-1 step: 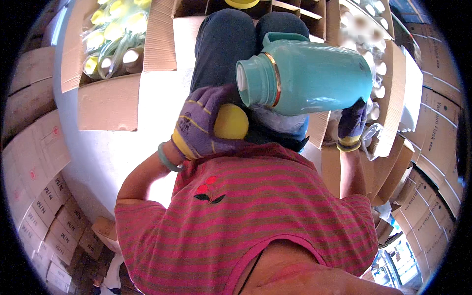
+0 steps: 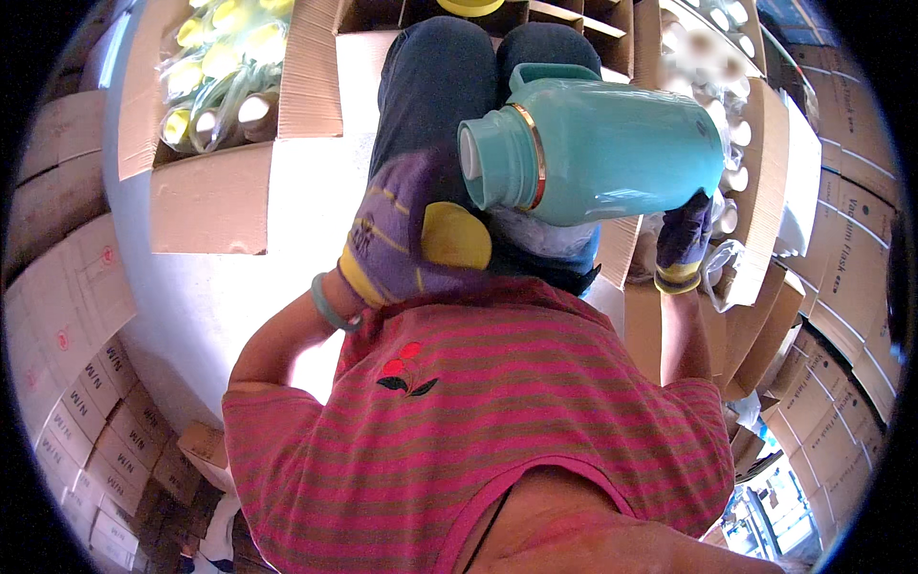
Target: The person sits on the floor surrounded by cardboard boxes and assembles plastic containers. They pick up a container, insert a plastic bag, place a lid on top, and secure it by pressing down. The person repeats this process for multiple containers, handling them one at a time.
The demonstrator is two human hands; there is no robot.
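A teal vacuum flask lies on its side above my lap, its neck with a copper-coloured ring pointing left and its handle on the far side. My right hand, in a purple and yellow glove, grips it at the base; the fingers beneath are partly hidden. A pale stopper shows in the flask's mouth. Just below and left of the neck, my left hand, gloved the same way, is closed round a smooth yellow cap. The cap is apart from the flask, in front of my shirt.
At far left, an open carton holds yellow- and white-topped items in plastic film. A divided carton stands beyond my knees, near another yellow round thing. More white-topped items fill cartons at right. Stacked boxes line both sides.
My left hand has shifted slightly, and the yellow cap in it has turned and moved a little to the right. The flask and my right hand have hardly moved.
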